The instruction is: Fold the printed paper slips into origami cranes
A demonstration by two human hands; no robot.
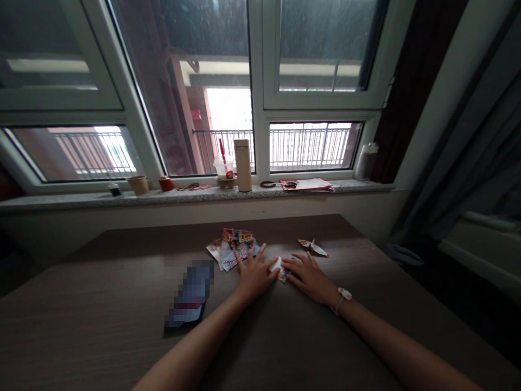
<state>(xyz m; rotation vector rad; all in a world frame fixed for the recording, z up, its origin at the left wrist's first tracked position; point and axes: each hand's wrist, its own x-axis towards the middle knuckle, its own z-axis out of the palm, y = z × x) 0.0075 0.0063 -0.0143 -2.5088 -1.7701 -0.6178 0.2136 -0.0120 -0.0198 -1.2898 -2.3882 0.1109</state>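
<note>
Folded paper (277,264) was pressed down by the left hand (254,276) and right hand (311,278), both loosely spread; lettering on printed sheets (238,245) nearby could not be read.

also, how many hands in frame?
2: left hand at the left of the small paper piece, right hand at its right, both touching it. No others show.

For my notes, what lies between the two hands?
In the head view, a small paper lies between the left hand and right hand, touched by both.
</note>
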